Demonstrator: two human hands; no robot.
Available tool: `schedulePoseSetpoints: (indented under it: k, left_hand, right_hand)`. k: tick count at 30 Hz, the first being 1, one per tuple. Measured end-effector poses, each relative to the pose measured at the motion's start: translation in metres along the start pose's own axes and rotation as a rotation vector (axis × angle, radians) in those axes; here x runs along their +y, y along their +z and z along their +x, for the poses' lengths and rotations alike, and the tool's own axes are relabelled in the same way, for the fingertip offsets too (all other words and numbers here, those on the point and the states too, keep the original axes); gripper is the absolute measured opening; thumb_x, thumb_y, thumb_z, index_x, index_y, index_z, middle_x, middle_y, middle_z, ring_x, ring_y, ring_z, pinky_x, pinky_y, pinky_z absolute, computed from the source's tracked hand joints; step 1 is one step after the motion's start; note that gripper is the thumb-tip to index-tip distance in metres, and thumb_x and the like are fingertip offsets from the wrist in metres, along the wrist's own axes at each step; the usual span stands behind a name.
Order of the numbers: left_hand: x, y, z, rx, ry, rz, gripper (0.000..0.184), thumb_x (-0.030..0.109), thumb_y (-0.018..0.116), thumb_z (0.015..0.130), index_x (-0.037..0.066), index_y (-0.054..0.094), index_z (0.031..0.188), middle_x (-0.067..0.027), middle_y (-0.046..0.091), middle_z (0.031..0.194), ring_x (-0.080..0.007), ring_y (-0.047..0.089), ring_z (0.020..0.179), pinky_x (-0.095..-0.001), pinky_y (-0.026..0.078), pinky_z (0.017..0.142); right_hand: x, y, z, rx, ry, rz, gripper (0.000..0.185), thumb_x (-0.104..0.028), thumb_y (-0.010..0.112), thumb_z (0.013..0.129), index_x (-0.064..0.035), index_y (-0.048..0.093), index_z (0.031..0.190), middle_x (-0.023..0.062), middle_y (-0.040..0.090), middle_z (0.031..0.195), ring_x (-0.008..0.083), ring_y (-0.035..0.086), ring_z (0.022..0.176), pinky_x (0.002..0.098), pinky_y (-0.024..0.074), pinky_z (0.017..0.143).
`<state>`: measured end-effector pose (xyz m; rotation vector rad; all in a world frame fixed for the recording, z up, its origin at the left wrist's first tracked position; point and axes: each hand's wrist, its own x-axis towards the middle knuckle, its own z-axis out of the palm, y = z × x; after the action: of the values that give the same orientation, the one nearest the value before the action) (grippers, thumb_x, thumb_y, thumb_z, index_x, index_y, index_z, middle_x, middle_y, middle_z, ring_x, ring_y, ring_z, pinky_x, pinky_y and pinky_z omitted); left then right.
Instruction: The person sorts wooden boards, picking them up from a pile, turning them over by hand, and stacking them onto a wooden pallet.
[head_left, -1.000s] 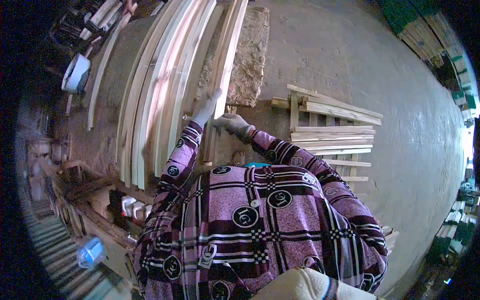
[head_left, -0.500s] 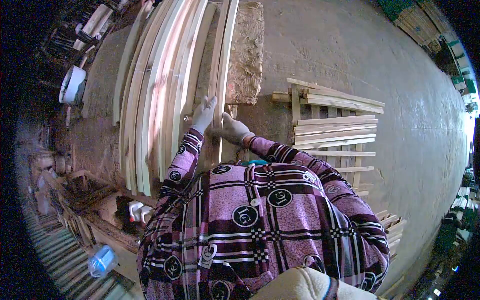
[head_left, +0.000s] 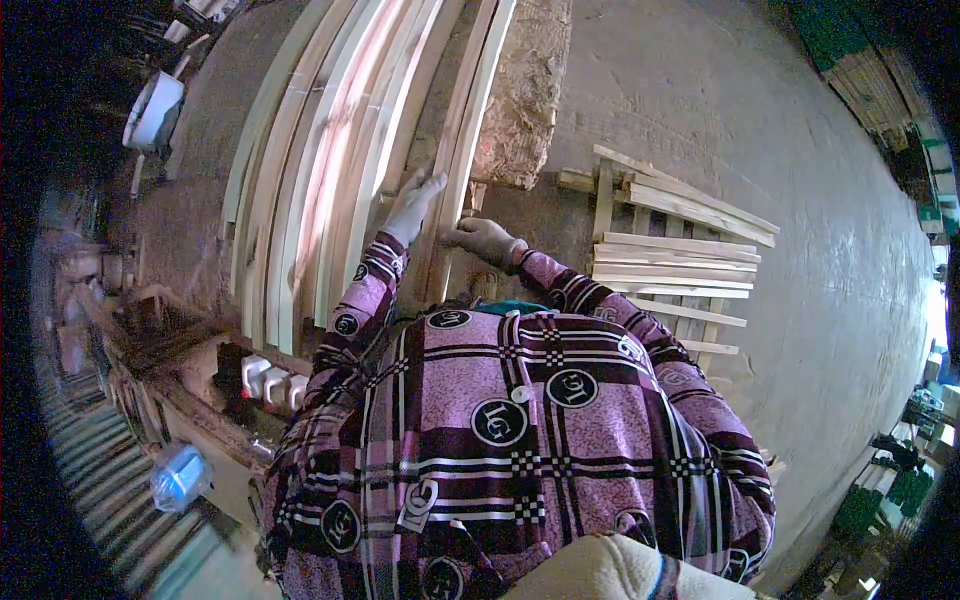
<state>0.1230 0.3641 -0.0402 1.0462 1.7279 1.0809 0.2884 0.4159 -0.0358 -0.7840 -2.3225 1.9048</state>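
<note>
Two long wooden strips (head_left: 468, 120) lie side by side and run away from my body in the head view. My left hand (head_left: 412, 207), in a pale glove, presses against their left side with its fingers together. On the right edge, slightly closer to me, my gloved right hand (head_left: 483, 240) has its fingers curled over the wood. The undersides of both hands' grips are hidden. To the left lies a row of long pale boards (head_left: 330, 170), one with a reddish streak. A thick rough-faced timber block (head_left: 520, 110) sits just right of the strips.
Shorter slats (head_left: 675, 265) rest on crosspieces on the floor at right. A white bucket (head_left: 155, 110) stands at far left. White jugs (head_left: 268, 382) and a blue plastic-wrapped item (head_left: 182, 478) are at lower left. Stacked timber (head_left: 880, 95) stands at upper right.
The view has tilted, so the boards and strips slant more to the right. Both hands remain on the strips, with the right hand a little farther from the left.
</note>
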Motion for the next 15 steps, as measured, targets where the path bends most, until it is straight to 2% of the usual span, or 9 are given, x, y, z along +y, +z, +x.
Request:
schedulePoseSetpoints:
  k: [1, 3, 5, 6, 7, 8, 11, 14, 15]
  left_hand:
    - [0.001, 0.0, 0.005, 0.001, -0.003, -0.001, 0.05, 0.038, 0.045, 0.083, -0.001, 0.046, 0.114, -0.0139, 0.032, 0.128, -0.0189, 0.027, 0.12, -0.0275, 0.018, 0.099]
    - [0.003, 0.002, 0.012, -0.026, -0.013, -0.234, 0.052, 0.04, 0.043, 0.082, -0.001, 0.045, 0.115, -0.0148, 0.031, 0.129, -0.0205, 0.026, 0.121, -0.028, 0.017, 0.1]
    - [0.01, -0.003, 0.005, -0.029, 0.033, -0.111, 0.051, 0.039, 0.043, 0.083, -0.001, 0.045, 0.115, -0.0143, 0.031, 0.129, -0.0206, 0.027, 0.121, -0.028, 0.016, 0.1]
    - [0.014, -0.004, 0.004, -0.029, 0.083, 0.015, 0.05, 0.038, 0.042, 0.083, -0.001, 0.045, 0.115, -0.0138, 0.031, 0.129, -0.0207, 0.027, 0.121, -0.028, 0.016, 0.1]
    - [0.013, -0.002, 0.005, -0.003, -0.021, -0.036, 0.05, 0.039, 0.041, 0.084, -0.001, 0.045, 0.115, -0.0136, 0.032, 0.129, -0.0203, 0.027, 0.12, -0.028, 0.016, 0.1]
    - [0.012, 0.0, 0.005, -0.009, -0.025, -0.035, 0.05, 0.039, 0.041, 0.084, -0.001, 0.045, 0.115, -0.0136, 0.032, 0.129, -0.0203, 0.027, 0.12, -0.028, 0.016, 0.1]
    - [0.011, 0.001, 0.004, -0.003, -0.008, -0.045, 0.048, 0.037, 0.042, 0.084, 0.0, 0.046, 0.114, -0.013, 0.035, 0.127, -0.0191, 0.029, 0.119, -0.0272, 0.017, 0.1]
    - [0.013, 0.0, -0.001, -0.033, 0.067, -0.039, 0.051, 0.034, 0.045, 0.084, -0.003, 0.04, 0.118, -0.0147, 0.038, 0.124, -0.0194, 0.031, 0.117, -0.027, 0.02, 0.099]
    - [0.014, 0.001, -0.004, -0.031, 0.062, -0.11, 0.055, 0.033, 0.048, 0.082, -0.006, 0.035, 0.12, -0.0156, 0.039, 0.122, -0.019, 0.033, 0.116, -0.0269, 0.022, 0.098]
  right_hand:
    - [0.002, 0.002, -0.001, -0.029, 0.014, -0.064, 0.038, -0.039, 0.057, 0.075, -0.0011, 0.057, 0.082, 0.0032, 0.052, 0.068, 0.0105, 0.048, 0.066, 0.0272, 0.0403, 0.059]
    - [0.005, 0.012, -0.005, -0.058, 0.034, -0.125, 0.037, -0.038, 0.058, 0.075, -0.0018, 0.057, 0.082, 0.0025, 0.052, 0.067, 0.0103, 0.047, 0.065, 0.0275, 0.0402, 0.059]
    - [0.002, 0.025, -0.011, -0.048, -0.055, 0.157, 0.038, -0.039, 0.06, 0.073, -0.002, 0.057, 0.08, 0.0039, 0.052, 0.067, 0.0106, 0.046, 0.064, 0.0281, 0.0401, 0.059]
    - [0.003, 0.022, -0.011, -0.049, -0.05, 0.156, 0.038, -0.039, 0.06, 0.073, -0.002, 0.057, 0.08, 0.0039, 0.052, 0.067, 0.0106, 0.046, 0.064, 0.0281, 0.0401, 0.059]
    - [-0.013, 0.015, -0.016, -0.08, 0.044, 0.133, 0.038, -0.039, 0.06, 0.072, -0.0017, 0.057, 0.08, 0.0046, 0.052, 0.067, 0.0107, 0.046, 0.064, 0.0281, 0.0399, 0.059]
    - [-0.021, 0.012, -0.019, -0.11, 0.137, 0.115, 0.039, -0.039, 0.06, 0.072, -0.0013, 0.057, 0.079, 0.0052, 0.052, 0.067, 0.0107, 0.046, 0.063, 0.0281, 0.0398, 0.059]
    - [-0.011, 0.016, -0.014, -0.078, 0.129, 0.048, 0.039, -0.039, 0.06, 0.072, -0.0007, 0.057, 0.078, 0.005, 0.052, 0.066, 0.0106, 0.045, 0.063, 0.0283, 0.0394, 0.059]
    - [-0.002, 0.015, -0.007, 0.042, 0.034, 0.038, 0.039, -0.039, 0.059, 0.073, -0.0007, 0.057, 0.077, 0.0047, 0.051, 0.065, 0.0103, 0.045, 0.063, 0.0286, 0.0393, 0.059]
    - [0.002, 0.01, -0.006, 0.021, 0.077, 0.084, 0.037, -0.037, 0.057, 0.075, -0.001, 0.057, 0.083, 0.006, 0.053, 0.069, 0.0101, 0.046, 0.065, 0.0272, 0.0401, 0.061]
